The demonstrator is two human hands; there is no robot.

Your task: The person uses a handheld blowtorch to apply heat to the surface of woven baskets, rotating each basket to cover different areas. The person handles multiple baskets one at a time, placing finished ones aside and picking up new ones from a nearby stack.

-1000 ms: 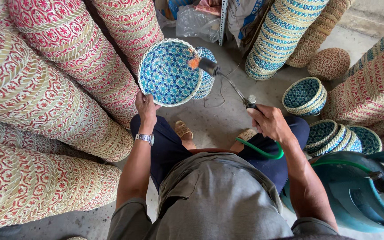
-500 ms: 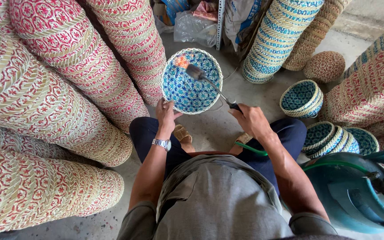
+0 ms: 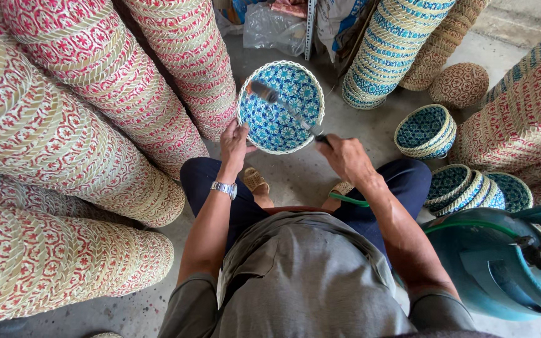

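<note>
— What's over on your left?

— Tall stacks of red-and-straw woven baskets [image 3: 76, 119], lying tilted against each other, from the floor [image 3: 295, 178] up past my view.

— And your left hand?

— My left hand [image 3: 234, 143], wristwatch [image 3: 224, 188] on the wrist, is closed on the lower left rim of a blue-and-white woven basket [image 3: 281, 106]. I hold it up on edge above the floor, in front of my knees, its open inside turned toward me.

— The other hand?

— My right hand [image 3: 345, 156] is wrapped tight around the handle of a thin metal torch wand [image 3: 289, 111]. The wand runs up and left across the basket's mouth, and its nozzle end sits near the upper left of the rim. A green hose [image 3: 348, 200] shows just under that wrist.

— What lies to the right?

— A tilted stack of blue-and-straw baskets [image 3: 389, 50], a brown domed basket [image 3: 459, 84], then a few small blue bowls-shaped baskets [image 3: 425, 130] on the floor. Nearest my right elbow is a teal gas cylinder [image 3: 502, 263].
</note>
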